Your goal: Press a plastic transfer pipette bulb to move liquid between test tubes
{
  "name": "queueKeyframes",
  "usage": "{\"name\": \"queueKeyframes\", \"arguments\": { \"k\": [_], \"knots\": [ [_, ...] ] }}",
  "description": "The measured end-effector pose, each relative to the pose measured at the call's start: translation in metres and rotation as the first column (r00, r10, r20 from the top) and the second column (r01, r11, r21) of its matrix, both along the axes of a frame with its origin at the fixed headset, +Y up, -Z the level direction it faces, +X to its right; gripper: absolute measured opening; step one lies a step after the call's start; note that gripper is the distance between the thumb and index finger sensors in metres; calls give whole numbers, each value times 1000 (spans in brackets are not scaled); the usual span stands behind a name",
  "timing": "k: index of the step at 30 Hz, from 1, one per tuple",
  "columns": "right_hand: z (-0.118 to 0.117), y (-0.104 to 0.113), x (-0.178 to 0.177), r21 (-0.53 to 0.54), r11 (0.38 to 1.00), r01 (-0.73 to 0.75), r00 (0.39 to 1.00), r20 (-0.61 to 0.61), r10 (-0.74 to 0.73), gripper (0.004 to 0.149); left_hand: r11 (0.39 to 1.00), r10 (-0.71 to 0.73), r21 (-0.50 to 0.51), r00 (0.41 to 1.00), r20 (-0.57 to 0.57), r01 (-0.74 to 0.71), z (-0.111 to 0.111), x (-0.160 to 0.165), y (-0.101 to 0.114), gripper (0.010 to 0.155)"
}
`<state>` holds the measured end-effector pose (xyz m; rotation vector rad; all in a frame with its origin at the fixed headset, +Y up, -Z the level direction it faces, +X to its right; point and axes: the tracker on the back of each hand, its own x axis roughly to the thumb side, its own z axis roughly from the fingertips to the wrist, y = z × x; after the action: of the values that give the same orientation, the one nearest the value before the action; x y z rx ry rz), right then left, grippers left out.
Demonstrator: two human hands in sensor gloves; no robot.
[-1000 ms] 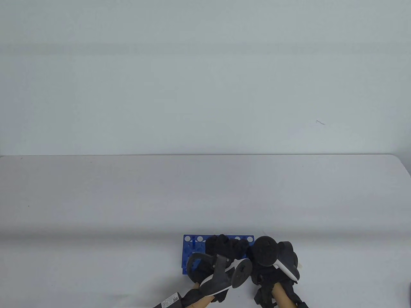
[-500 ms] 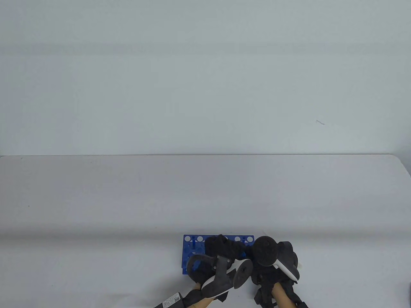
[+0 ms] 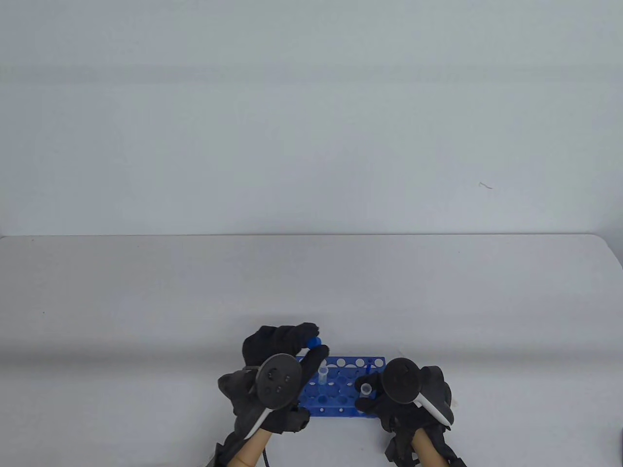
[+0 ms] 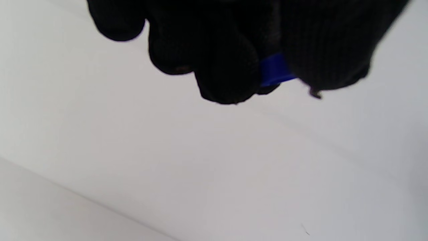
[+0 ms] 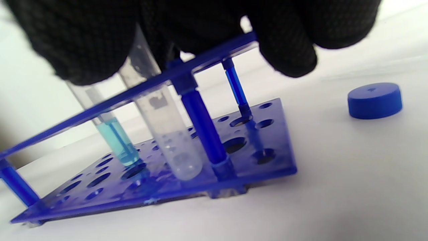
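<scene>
Blue rack [image 3: 340, 389] at near edge of table [image 3: 146, 292], two tubes standing in it. Tube with blue liquid [image 5: 115, 139] and empty tube [image 5: 167, 134] side by side in adjacent holes; both mouths uncapped in table view.

Left hand [image 3: 272, 345] raised just left of rack, far side; thumb and fingers pinched on a small blue cap [image 3: 314, 342]. Same cap [image 4: 276, 70] seen wedged between fingertips [image 4: 227, 77] in left wrist view.

Right hand [image 3: 404, 394] on right end of rack, fingers curled over top plate beside the tubes; whether gripping a tube or only steadying rack, cannot tell. Second blue cap [image 5: 374, 100] lying loose on table, right of rack.

Pipette: not seen in any view.

Step, by judgement: uncapping, transfer not begun. Next calls for setting the held cap down clear of rack, then fetching pipette and squeezing bulb before tip enters blue liquid.
</scene>
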<state>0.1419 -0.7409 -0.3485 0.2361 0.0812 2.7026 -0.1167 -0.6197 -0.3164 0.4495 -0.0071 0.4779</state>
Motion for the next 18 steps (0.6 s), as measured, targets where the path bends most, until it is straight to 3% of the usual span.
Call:
{"name": "queueKeyframes", "arguments": {
  "k": [5, 8, 15, 18],
  "knots": [
    [0, 0, 0, -1, 1000, 0, 1000, 0, 0, 48, 987, -52, -161, 982, -183, 22, -30, -51, -37, 56],
    [0, 0, 0, -4, 1000, 2, 1000, -2, -2, 48, 964, -113, -261, 965, -235, 49, -42, -71, -59, 56],
    [0, 0, 0, -6, 1000, 2, 1000, -4, -2, 48, 866, -309, -469, 923, -228, 175, -57, -85, -102, 56],
    [-1, 0, 0, -6, 1000, 3, 1000, -5, -3, 48, 790, -491, -508, 850, -190, 343, -61, -79, -114, 56]
  ]
}}
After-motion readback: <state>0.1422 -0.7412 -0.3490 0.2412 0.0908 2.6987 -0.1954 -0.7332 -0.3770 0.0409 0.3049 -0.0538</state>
